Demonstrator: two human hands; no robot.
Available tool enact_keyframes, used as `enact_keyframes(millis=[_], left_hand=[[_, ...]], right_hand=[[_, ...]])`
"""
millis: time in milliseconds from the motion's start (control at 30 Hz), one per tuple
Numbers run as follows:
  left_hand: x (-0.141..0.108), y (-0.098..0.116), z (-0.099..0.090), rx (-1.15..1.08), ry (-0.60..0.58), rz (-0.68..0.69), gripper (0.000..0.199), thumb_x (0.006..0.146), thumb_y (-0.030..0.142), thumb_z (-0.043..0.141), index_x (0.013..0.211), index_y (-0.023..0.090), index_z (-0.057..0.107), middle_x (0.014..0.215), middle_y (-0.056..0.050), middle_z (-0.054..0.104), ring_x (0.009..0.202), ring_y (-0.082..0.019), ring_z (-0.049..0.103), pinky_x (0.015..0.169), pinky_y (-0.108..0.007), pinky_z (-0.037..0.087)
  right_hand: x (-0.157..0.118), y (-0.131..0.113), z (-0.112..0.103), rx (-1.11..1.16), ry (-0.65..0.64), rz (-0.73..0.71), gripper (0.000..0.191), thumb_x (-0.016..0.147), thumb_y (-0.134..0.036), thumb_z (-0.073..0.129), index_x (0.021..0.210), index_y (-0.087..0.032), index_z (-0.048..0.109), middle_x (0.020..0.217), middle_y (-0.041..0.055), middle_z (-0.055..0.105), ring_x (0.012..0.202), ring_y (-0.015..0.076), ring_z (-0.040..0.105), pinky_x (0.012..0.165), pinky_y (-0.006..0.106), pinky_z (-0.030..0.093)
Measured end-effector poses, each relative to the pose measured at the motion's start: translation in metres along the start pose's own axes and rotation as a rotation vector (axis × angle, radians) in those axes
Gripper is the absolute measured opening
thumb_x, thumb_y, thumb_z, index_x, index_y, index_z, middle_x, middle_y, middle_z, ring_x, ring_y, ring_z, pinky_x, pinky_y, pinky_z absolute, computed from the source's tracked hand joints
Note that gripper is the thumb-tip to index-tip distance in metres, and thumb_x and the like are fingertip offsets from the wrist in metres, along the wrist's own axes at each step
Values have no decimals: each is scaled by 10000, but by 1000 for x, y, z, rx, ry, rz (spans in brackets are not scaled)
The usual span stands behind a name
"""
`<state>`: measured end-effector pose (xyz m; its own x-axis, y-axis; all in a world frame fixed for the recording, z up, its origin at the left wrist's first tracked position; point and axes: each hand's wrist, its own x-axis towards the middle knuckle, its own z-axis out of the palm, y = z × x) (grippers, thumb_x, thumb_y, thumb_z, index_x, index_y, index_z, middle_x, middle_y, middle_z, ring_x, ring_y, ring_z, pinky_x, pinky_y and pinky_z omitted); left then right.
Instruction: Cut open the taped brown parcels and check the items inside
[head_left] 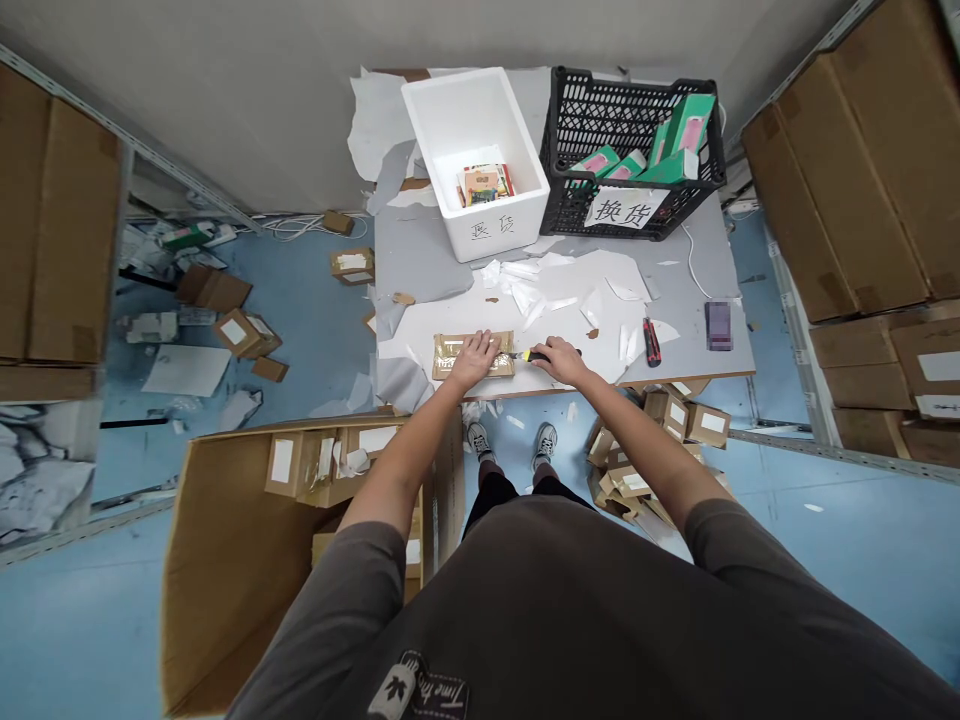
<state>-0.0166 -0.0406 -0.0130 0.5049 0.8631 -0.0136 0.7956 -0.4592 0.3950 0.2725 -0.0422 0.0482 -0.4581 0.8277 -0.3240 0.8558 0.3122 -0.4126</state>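
A flat brown parcel [448,358] lies near the front edge of the table. My left hand [475,360] rests on its right half, fingers laid out flat over the top. My right hand [559,360] is closed around a black and yellow utility knife [537,354]. The knife's blade points left and reaches the parcel's right end, close to my left fingers; whether it is cutting in, I cannot tell. Farther right on the table lies a red and black utility knife [652,342].
A white foam box [480,235] with small packets and a black crate [637,215] of green boxes stand at the table's back. Paper scraps [529,295] litter the tabletop [442,320]. A large carton [225,560] of parcels is at left; small boxes [667,415] lie below right.
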Motion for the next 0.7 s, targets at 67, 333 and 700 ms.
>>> enact_keyframes(millis=[67, 333, 700], left_hand=[[-1, 0, -1, -14, -1, 0, 497, 1137, 255, 398, 1557, 113, 621, 1641, -308, 561, 1592, -420, 507, 1242, -696, 400], [0, 3, -5, -1, -35, -6, 520, 1090, 160, 345, 1491, 86, 668, 1644, -308, 559, 1576, -421, 526, 1233, -691, 413], [-2, 6, -1, -35, -39, -51, 527, 1055, 155, 391, 1498, 88, 667, 1654, -312, 541, 1590, -450, 496, 1225, -744, 403]], right_hand=[[2, 3, -1, -9, -7, -19, 392, 1128, -428, 584, 1437, -244, 741, 1211, 155, 646, 1149, 336, 557, 962, 402, 412], [9, -3, -2, -100, -16, -67, 382, 1136, -422, 558, 1419, -244, 742, 1219, 165, 639, 1137, 341, 535, 935, 397, 392], [3, -16, 6, -147, 64, -47, 452, 1142, -432, 496, 1487, -248, 722, 1290, 211, 612, 1181, 383, 454, 967, 442, 346]])
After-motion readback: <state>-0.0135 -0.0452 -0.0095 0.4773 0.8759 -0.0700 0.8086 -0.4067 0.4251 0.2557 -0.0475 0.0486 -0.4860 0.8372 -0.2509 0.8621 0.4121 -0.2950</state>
